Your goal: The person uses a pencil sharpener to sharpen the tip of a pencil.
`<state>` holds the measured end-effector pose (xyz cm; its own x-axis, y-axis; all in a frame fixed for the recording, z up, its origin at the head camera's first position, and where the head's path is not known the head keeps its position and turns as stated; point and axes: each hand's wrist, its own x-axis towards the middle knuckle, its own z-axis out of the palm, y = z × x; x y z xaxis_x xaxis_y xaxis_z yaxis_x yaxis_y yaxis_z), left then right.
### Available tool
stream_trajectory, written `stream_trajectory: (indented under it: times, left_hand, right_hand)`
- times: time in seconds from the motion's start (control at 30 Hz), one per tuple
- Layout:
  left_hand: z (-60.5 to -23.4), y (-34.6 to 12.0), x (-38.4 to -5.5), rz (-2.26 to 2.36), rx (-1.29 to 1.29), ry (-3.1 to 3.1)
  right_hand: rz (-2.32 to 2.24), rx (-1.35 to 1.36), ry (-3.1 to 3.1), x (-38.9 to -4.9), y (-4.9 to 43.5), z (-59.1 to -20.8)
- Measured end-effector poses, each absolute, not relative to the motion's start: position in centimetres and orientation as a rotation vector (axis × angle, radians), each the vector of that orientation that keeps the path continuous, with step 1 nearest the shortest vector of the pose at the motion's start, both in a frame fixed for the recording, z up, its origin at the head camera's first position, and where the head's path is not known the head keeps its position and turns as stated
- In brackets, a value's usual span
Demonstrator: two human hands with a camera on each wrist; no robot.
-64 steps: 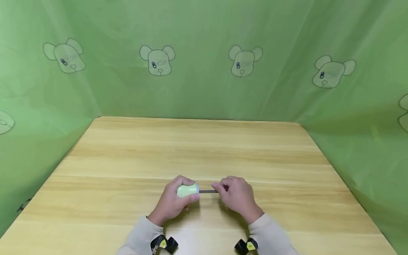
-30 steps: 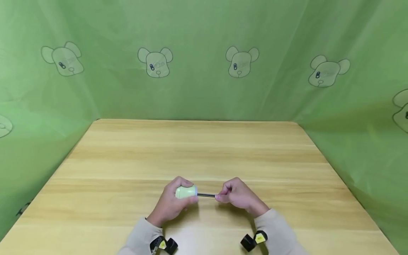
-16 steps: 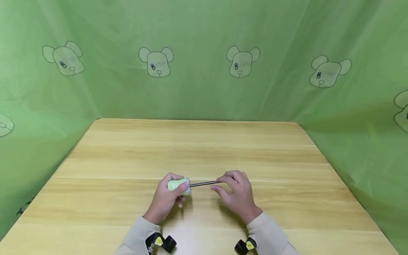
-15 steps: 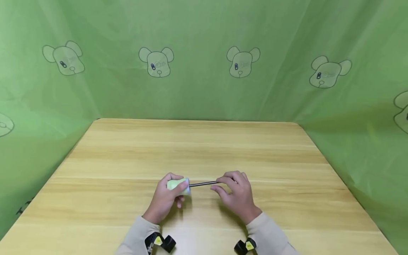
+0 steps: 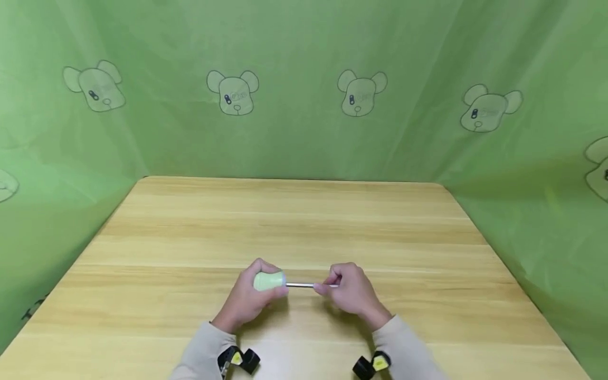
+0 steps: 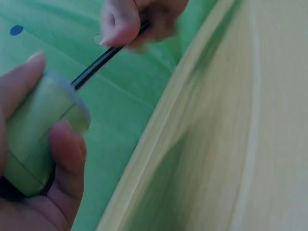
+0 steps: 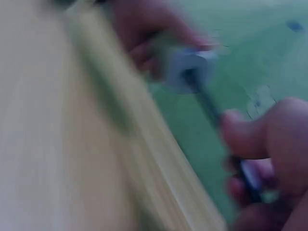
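Note:
A screwdriver with a stubby pale green handle (image 5: 267,281) and a thin metal shaft (image 5: 299,285) lies level between my hands, above the table. My left hand (image 5: 248,295) grips the handle, thumb on the near side and fingers on the far side. In the left wrist view, the handle (image 6: 38,127) shows a pale blue-grey collar where the shaft comes out. My right hand (image 5: 353,293) pinches the shaft between thumb and fingers toward its far end. Blurred in the right wrist view, the shaft (image 7: 208,103) runs under the right thumb, and its tip is partly hidden.
The wood-grain table (image 5: 304,221) spreads out beneath and beyond both hands. A green curtain (image 5: 294,142) printed with mouse heads encloses its back and sides. Black wrist cameras sit on both sleeves (image 5: 204,348).
Half a second ago the right thumb stood off the shaft; now it pinches it. The screwdriver has swung from tilting up rightward to level, its handle shifting slightly right and nearer.

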<state>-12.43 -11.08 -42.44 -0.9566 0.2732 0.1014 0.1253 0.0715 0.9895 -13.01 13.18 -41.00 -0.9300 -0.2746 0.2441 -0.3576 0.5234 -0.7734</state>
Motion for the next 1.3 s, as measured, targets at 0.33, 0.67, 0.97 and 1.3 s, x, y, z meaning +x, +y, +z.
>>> stream_trajectory:
  times: [0.33,0.67,0.97,1.3]
  left_hand:
    - [-42.4,-10.4,-12.2,2.047,0.342,2.262]
    - [-42.2,-10.5,-12.5,2.258,0.143,1.956]
    - [-42.4,-10.2,-12.4,2.259,0.119,1.800]
    - [-42.2,-10.0,-11.9,2.046,0.491,2.261]
  right_hand:
    - [0.958,0.414,-2.638,-12.9,12.8,-41.1]
    - [0.726,0.721,-2.068,-13.3,12.4,-42.4]
    - [0.648,0.738,-1.838,-13.6,12.5,-43.0]
    - [1.024,0.403,-2.578,-13.1,12.7,-41.1]
